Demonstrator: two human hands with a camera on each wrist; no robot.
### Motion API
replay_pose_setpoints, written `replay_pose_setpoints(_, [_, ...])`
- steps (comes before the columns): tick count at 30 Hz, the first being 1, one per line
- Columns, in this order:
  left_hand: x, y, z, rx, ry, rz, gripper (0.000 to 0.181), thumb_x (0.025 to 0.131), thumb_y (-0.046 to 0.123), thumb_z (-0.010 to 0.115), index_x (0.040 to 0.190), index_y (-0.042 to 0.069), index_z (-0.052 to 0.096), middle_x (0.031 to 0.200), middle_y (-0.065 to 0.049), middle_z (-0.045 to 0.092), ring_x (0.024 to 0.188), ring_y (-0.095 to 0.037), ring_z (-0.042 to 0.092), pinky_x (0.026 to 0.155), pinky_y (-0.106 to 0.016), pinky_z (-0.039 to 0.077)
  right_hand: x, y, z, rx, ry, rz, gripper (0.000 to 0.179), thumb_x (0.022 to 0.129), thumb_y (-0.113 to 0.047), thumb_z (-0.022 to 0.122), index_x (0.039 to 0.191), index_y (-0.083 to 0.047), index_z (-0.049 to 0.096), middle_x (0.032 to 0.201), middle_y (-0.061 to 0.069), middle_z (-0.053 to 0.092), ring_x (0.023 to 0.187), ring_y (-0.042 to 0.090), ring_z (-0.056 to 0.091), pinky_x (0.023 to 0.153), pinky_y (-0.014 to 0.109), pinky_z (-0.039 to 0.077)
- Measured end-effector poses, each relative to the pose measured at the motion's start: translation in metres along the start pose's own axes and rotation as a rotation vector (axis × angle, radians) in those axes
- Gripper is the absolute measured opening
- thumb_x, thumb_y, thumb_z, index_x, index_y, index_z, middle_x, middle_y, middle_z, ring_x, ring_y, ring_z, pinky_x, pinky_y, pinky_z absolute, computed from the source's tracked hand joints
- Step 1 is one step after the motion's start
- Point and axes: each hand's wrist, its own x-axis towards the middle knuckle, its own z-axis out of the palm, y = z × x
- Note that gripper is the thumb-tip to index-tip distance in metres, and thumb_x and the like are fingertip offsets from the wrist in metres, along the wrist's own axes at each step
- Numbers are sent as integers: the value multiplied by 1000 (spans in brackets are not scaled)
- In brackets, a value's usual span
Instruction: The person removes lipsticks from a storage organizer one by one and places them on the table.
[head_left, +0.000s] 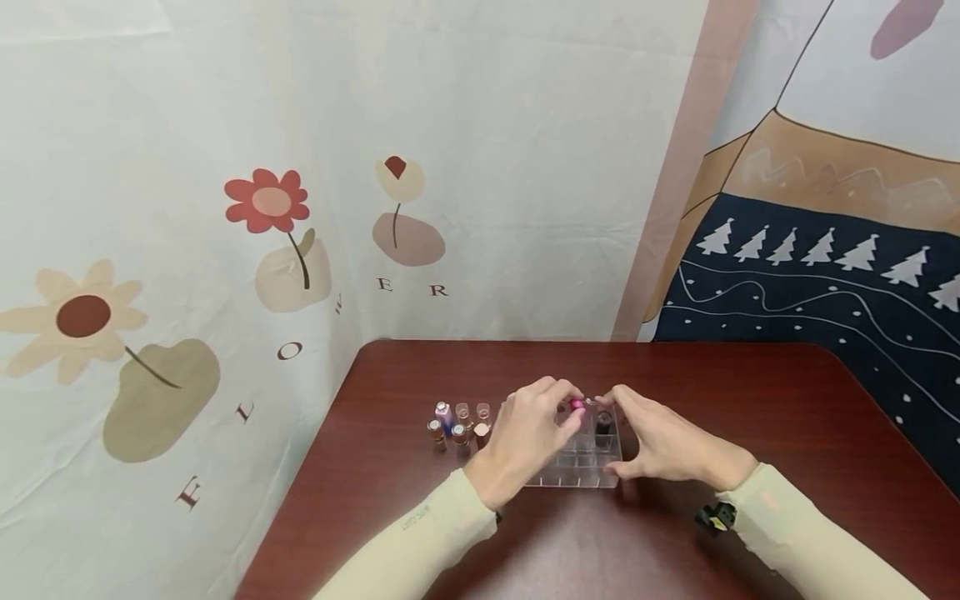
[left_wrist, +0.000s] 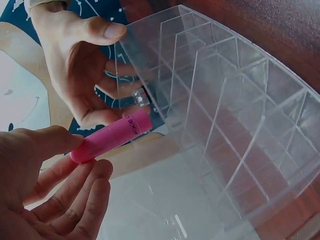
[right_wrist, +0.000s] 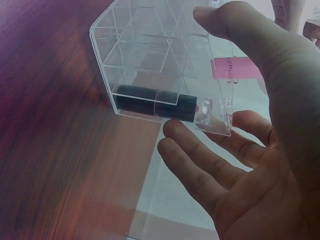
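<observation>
My left hand point(head_left: 525, 429) pinches one end of a bright pink lipstick tube point(left_wrist: 112, 137) between thumb and fingers. The tube's lettered end points toward a clear plastic organizer point(head_left: 573, 482) with a grid of compartments. At the organizer's right side, my right hand point(head_left: 667, 437) holds it, thumb at the front corner and fingers toward the back. Inside a compartment on that side is a black lipstick tube point(right_wrist: 155, 104) with a clear, faceted end. In the head view, my left hand covers part of the organizer's left side and most of the pink tube.
Left of the organizer stands a small group of cosmetic tubes, among them a purple one point(head_left: 444, 417) and several with clear or shiny tops point(head_left: 460, 432). The dark red wooden table point(head_left: 360, 517) meets a printed cloth backdrop point(head_left: 510, 300) behind.
</observation>
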Motion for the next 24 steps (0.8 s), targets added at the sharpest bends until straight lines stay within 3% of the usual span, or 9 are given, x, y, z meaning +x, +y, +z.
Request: replay_pose_setpoints(24, [-6,-17,-29,-42,78,-5,14,97,8,92,105,15,83,94,1,80,81,-9,80,77,-22,67,-2,0,2,-7,8,12,80,81,-34,107,140,-11,59,141,8,75,118,20,77,102,46,68])
